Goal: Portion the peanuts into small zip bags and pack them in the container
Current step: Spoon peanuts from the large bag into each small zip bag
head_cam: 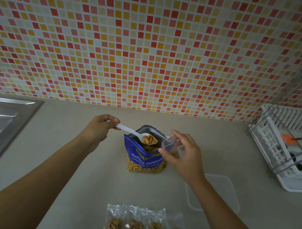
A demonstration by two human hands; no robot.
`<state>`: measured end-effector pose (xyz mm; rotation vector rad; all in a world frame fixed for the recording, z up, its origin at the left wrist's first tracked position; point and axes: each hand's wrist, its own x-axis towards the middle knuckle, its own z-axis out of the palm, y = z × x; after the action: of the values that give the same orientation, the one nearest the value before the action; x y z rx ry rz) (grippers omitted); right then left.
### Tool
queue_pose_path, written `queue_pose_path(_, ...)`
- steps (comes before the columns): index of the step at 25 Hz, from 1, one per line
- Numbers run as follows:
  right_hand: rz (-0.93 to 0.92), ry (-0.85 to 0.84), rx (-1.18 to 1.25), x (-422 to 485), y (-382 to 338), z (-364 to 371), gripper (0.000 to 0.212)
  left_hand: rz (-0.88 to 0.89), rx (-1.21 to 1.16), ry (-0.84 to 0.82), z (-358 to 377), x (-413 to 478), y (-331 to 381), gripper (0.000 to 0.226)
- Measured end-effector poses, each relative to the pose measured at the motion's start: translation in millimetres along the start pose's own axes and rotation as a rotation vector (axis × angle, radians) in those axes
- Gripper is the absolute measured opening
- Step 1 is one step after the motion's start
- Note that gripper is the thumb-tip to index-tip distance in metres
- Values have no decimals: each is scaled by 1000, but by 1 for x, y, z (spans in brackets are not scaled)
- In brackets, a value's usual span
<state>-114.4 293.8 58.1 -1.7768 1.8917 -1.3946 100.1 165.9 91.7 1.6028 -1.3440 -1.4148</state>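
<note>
Filling step. Left hand (100, 127) grips loaded spoon (129, 130) over peanut bag (146, 158); right hand (185, 158) pinches zip bag (169, 144) at spoon's 3 o'clock. Next, probably: tip spoon into bag mouth, steadily.

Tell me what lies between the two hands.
In the head view: the white spoon, loaded with peanuts, held by the left hand, above the open peanut bag, and the small zip bag the right hand pinches.
</note>
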Motion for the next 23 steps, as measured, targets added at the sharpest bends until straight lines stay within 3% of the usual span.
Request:
queue_pose_path(7,57,-39,-23,3,-9,14,63,95,-12,16,-20,-9,30,15)
queue_pose_path(14,55,-20,2,8,-15,20,62,290,160,-20,-9,-18,54,16)
queue_pose_path(18,64,-8,7,9,-14,21,59,482,350,-25,7,-26,72,17)
queue_pose_path(23,110,22,25,15,-17,22,61,793,675,-203,19,-39,101,16)
